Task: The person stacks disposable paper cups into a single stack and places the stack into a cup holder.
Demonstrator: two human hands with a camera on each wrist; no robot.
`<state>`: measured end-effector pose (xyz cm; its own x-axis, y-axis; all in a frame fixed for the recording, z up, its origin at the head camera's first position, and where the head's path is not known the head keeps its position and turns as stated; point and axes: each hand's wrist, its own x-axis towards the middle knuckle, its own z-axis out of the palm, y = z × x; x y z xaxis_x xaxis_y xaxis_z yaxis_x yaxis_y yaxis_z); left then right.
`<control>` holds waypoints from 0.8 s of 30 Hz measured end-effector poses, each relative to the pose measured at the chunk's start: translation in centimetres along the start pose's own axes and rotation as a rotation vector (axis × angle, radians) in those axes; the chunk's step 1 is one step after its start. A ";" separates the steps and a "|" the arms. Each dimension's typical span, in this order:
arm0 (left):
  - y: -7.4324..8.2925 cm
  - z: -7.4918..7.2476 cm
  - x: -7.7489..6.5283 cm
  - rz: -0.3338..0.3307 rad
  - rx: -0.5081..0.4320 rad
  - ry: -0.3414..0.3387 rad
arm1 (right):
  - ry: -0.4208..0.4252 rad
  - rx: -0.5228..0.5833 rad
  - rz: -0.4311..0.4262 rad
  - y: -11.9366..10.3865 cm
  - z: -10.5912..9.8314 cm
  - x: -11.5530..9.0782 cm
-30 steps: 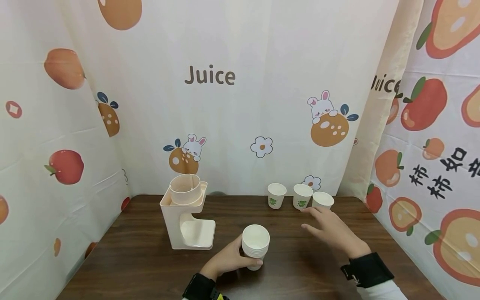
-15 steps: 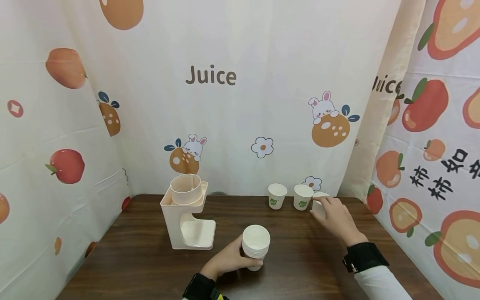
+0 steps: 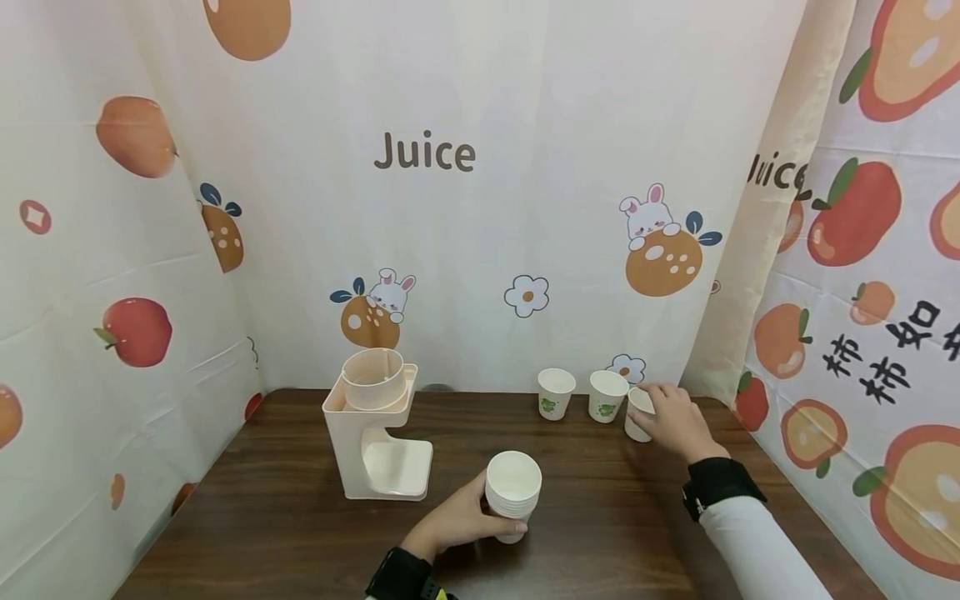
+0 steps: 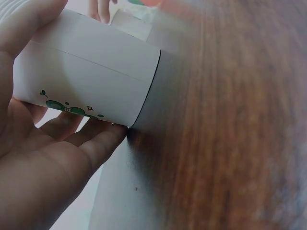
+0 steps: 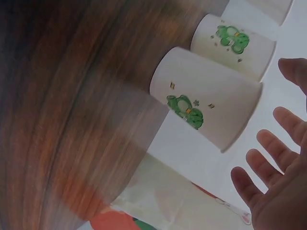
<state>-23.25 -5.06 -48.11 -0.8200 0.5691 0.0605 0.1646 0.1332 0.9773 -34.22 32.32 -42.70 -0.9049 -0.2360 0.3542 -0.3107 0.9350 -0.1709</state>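
My left hand grips a nested stack of white paper cups upright at the front middle of the table. In the left wrist view, thumb and fingers wrap the lowest cup, which carries a green print. My right hand is at the back right, overlapping the rightmost single paper cup in the head view. From the right wrist, the fingers are spread and loosely bent, apart from the rim of that cup, which has a green frog-like print.
Two more paper cups, a middle one and a left one, stand upright in the row along the back edge. A cream juicer-like stand with a round cup-shaped top is at left. Fruit-printed curtains enclose the brown table.
My right hand has moved right to the rightmost cup, and that cup has shifted slightly toward the front. The fingers now stand off its rim. My left hand stays on the stack.
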 end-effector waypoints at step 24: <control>-0.4 -0.1 0.2 0.012 0.043 0.015 | -0.303 0.039 0.176 1.3 0.8 2.8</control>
<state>-23.50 -5.10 -48.44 -0.8257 0.5590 0.0757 0.1977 0.1611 0.9669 -37.38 32.69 -42.66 -0.9890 -0.1453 0.0281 -0.1478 0.9590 -0.2418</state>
